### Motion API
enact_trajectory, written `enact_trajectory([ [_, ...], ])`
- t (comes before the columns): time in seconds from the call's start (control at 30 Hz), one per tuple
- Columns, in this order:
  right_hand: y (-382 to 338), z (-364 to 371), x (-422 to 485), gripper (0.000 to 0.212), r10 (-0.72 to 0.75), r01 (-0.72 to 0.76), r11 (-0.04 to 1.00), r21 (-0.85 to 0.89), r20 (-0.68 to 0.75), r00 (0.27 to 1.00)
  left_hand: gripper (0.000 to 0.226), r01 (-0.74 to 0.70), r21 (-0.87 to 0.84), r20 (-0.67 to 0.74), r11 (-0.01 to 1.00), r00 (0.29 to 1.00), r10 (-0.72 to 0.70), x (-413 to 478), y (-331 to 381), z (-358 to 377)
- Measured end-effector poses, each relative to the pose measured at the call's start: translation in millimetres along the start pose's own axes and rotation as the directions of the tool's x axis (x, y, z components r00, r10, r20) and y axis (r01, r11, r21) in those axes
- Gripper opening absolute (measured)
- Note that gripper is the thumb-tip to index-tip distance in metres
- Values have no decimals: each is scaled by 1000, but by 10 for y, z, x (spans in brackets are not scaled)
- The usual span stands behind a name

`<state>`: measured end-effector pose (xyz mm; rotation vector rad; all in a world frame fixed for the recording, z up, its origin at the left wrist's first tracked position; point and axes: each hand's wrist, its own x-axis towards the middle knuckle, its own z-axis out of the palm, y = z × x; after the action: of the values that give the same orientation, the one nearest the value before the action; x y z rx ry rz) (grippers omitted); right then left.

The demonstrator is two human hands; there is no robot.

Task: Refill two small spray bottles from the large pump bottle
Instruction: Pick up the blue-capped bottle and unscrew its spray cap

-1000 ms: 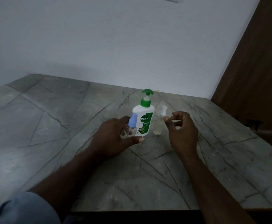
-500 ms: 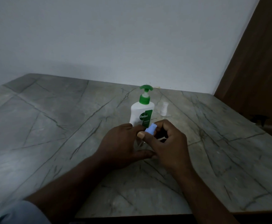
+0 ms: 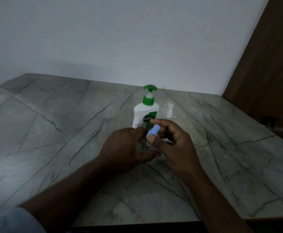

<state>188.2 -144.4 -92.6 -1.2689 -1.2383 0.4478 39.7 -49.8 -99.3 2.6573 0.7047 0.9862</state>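
A white pump bottle (image 3: 145, 113) with a green pump head stands upright on the marble table (image 3: 53, 132). Just in front of it my left hand (image 3: 125, 148) wraps the clear body of a small spray bottle (image 3: 144, 146). My right hand (image 3: 174, 143) pinches that bottle's blue spray top (image 3: 152, 131) between thumb and fingers; the top sits tilted, with its thin tube showing below. A second small clear spray bottle (image 3: 169, 110) with a pale cap stands to the right of the pump bottle, untouched.
A white wall runs along the table's far edge. A dark brown wooden panel (image 3: 272, 73) rises at the right, with a dark object (image 3: 270, 121) beside the table's right edge. The table's front edge lies close to my body.
My left hand drew the blue-topped bottle nearer to me. My right hand left the second bottle and took hold of the blue top, which now sits tilted and lifted.
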Motion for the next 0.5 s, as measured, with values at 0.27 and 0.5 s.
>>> enact_trajectory([
  [0.27, 53, -29, 23, 28, -112, 111, 994, -14, -59, 992, 66, 14, 60, 44, 998, 999, -17, 2, -11, 9],
  [0.5, 68, 1, 19, 39, -96, 80, 986, -145, -108, 990, 69, 7, 61, 35, 998, 999, -9, -2, 2, 7],
])
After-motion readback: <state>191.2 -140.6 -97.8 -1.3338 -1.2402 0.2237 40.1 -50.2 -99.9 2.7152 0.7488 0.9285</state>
